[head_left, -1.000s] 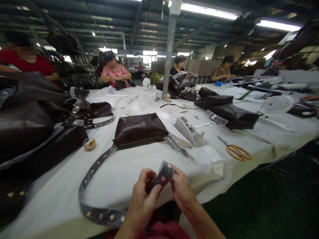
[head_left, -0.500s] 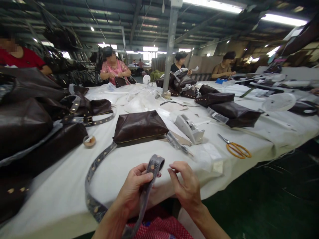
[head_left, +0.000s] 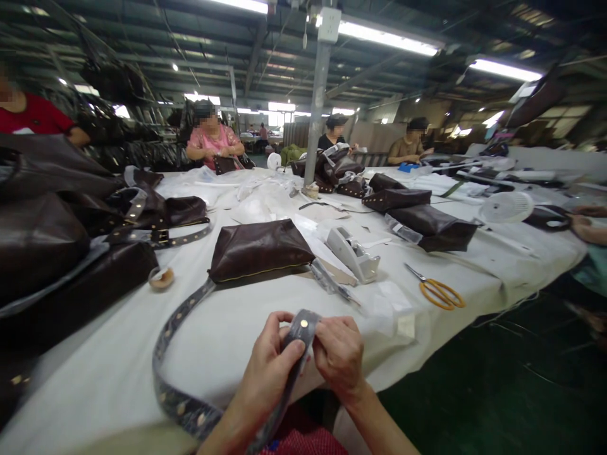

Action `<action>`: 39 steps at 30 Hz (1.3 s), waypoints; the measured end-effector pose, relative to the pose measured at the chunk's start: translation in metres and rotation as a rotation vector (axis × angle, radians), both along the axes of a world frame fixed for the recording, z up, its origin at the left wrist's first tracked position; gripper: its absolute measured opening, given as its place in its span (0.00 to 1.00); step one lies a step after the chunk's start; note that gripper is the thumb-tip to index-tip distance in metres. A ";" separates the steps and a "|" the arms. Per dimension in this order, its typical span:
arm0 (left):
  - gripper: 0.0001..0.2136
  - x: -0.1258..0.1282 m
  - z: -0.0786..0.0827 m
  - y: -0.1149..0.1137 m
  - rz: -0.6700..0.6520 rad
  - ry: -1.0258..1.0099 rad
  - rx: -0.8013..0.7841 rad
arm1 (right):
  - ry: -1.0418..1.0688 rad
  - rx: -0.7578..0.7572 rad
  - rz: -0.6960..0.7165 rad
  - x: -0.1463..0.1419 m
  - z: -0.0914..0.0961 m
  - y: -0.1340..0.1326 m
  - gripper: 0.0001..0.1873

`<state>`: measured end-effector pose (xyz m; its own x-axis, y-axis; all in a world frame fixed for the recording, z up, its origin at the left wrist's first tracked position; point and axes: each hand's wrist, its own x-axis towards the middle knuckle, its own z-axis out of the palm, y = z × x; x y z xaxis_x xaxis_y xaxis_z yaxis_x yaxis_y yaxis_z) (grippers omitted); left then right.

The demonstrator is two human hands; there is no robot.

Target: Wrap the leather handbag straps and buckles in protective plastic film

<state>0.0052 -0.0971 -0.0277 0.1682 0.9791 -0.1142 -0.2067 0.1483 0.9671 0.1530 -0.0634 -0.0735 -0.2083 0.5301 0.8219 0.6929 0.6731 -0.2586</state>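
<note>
A dark studded strap [head_left: 303, 324], wrapped in clear plastic film, is bent over between my hands above the table's front edge. My left hand [head_left: 270, 363] grips it, thumb lying across its face. The fingers of my right hand [head_left: 339, 357] are closed at the strap's right edge; whether they pinch the strap or only its film is hidden. From my left forearm the strap loops left and up to a dark brown leather bag [head_left: 260, 249] lying flat, with a zip along its near edge. A film-wrapped strap end [head_left: 332, 281] sticks out at the bag's right corner.
A grey tape dispenser [head_left: 353, 256] and orange-handled scissors [head_left: 441, 294] lie to the right. A tape roll [head_left: 161, 279] is at left, beside piled brown bags [head_left: 42, 234]. A metal post [head_left: 315, 107] rises behind. Several co-workers sit around the white-covered table [head_left: 227, 335].
My right hand has moved left from beside the strap and closed its fingers at the strap's edge. My left hand still holds the strap. The camera view has shifted slightly.
</note>
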 end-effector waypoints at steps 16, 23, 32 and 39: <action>0.24 0.026 -0.030 -0.005 0.163 0.474 0.261 | 0.780 -0.647 0.016 -0.007 -0.035 -0.005 0.06; 0.17 0.033 -0.044 -0.004 0.139 0.499 0.198 | 1.403 -1.108 0.270 -0.019 -0.040 -0.021 0.09; 0.05 0.025 -0.051 -0.005 0.192 0.421 0.071 | 1.616 -1.254 0.371 -0.024 -0.046 -0.016 0.12; 0.05 0.011 -0.058 -0.001 0.026 0.452 0.141 | 1.754 -1.391 0.471 -0.014 -0.051 -0.015 0.09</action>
